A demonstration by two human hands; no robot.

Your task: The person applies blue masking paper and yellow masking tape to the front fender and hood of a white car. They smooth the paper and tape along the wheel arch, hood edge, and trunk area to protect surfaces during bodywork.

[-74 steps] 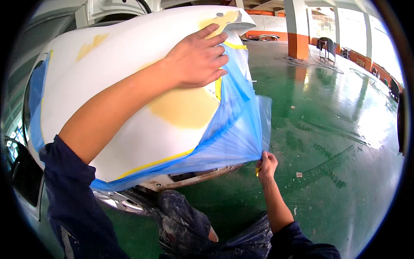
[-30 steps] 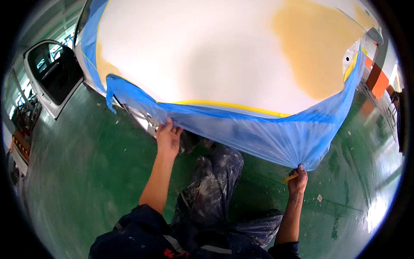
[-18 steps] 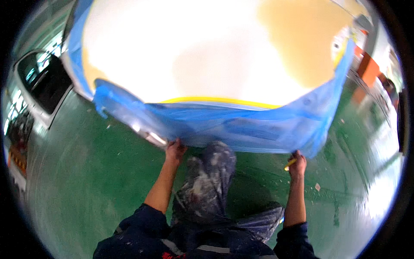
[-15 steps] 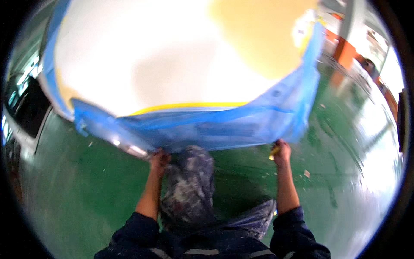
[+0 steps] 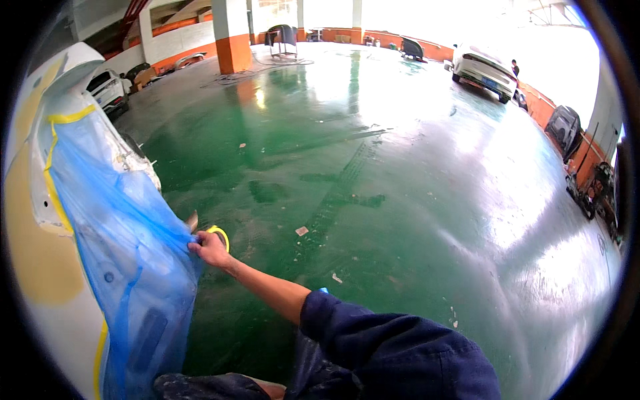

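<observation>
Blue translucent masking film (image 5: 127, 227) hangs from the side of a car body panel (image 5: 50, 280), which is white with tan filler patches. Yellow masking tape (image 5: 57, 193) runs along the film's upper border. My right hand (image 5: 210, 249) pinches the film's outer edge between thumb and fingers and draws it away from the panel. A yellow tape roll (image 5: 225, 235) shows just behind that hand, partly covered by it; how it is held cannot be made out. My left hand is outside the picture.
Glossy green floor (image 5: 320, 220) with small scraps stretches to the right. An orange-and-white pillar (image 5: 233, 40) stands far off. A white car (image 5: 483, 70) is parked at the far right, with a person (image 5: 515, 68) beside it. Dark car parts (image 5: 563, 130) lean along the right wall.
My view has swung to the right, so the panel now sits at the left. The left hand has left the picture. My right hand still grips the film's edge.
</observation>
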